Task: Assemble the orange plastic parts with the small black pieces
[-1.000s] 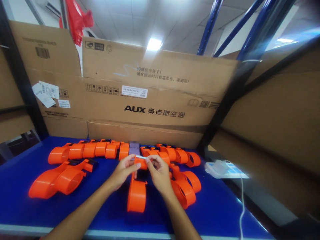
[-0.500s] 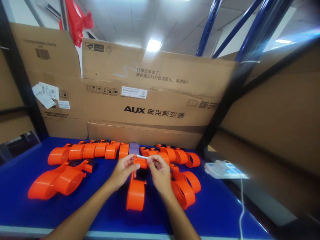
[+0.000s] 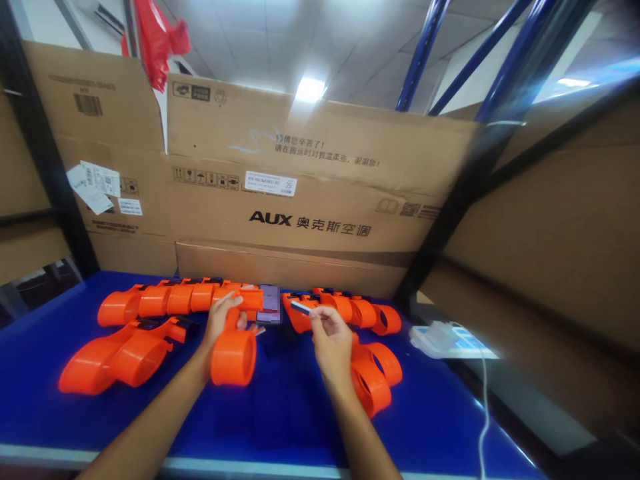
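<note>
My left hand (image 3: 221, 323) grips an orange plastic tape dispenser (image 3: 234, 352) by its neck and holds it just above the blue table (image 3: 300, 407), left of centre. My right hand (image 3: 330, 340) is closed in a pinch on a small flat strip (image 3: 301, 307), white with a dark edge, held up near the back row. A row of orange dispensers (image 3: 170, 300) lies along the back on the left. More orange dispensers (image 3: 350, 308) sit behind my right hand, and two (image 3: 373, 377) lie right of it.
A phone (image 3: 270, 303) lies flat at the middle of the back row. Two large orange dispensers (image 3: 120, 357) rest at the left. A white charger and cable (image 3: 440, 335) sit off the table's right edge. Cardboard boxes (image 3: 310, 200) wall in the back and right.
My left hand has carried the orange dispenser away to the left. The small strip has come away with my right hand, which stays near the middle.
</note>
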### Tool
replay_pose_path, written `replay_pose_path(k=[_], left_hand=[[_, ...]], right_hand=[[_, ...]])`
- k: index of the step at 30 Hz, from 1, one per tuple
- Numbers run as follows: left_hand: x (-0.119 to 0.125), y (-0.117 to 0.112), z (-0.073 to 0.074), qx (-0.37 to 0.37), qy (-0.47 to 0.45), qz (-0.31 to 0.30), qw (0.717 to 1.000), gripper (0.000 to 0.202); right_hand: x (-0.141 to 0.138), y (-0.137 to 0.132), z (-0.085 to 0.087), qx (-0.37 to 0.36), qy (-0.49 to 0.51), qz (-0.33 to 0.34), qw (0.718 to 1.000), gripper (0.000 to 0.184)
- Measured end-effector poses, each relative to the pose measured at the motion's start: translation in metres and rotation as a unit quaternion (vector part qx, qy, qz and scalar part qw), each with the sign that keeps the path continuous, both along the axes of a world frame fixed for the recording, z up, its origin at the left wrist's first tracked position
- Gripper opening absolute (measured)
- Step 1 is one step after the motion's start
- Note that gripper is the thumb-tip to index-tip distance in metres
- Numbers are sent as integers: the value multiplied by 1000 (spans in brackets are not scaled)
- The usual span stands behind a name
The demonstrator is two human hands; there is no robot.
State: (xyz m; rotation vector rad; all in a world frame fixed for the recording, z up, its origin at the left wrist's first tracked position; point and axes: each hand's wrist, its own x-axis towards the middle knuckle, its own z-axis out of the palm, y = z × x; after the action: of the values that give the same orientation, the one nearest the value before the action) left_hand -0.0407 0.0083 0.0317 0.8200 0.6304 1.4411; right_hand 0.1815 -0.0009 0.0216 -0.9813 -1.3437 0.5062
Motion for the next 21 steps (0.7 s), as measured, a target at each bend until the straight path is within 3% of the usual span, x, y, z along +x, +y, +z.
replay_pose_path(k=[3, 8, 14, 21], left_hand=[[-8, -2, 9, -30, -130, -7, 991, 36], [-7, -6, 15, -52, -214, -1, 975, 28], [0, -13, 14, -37, -134, -3, 990, 44], [-3, 1, 2, -15, -2, 44, 999, 58]], right_hand=[[-4, -3, -3, -6, -116, 49, 992, 23], [-16, -11, -3, 25, -337, 122, 933, 15], [-28, -8, -4, 30, -425, 114, 898, 21], [-18, -7, -4, -3, -376, 68, 924, 24]])
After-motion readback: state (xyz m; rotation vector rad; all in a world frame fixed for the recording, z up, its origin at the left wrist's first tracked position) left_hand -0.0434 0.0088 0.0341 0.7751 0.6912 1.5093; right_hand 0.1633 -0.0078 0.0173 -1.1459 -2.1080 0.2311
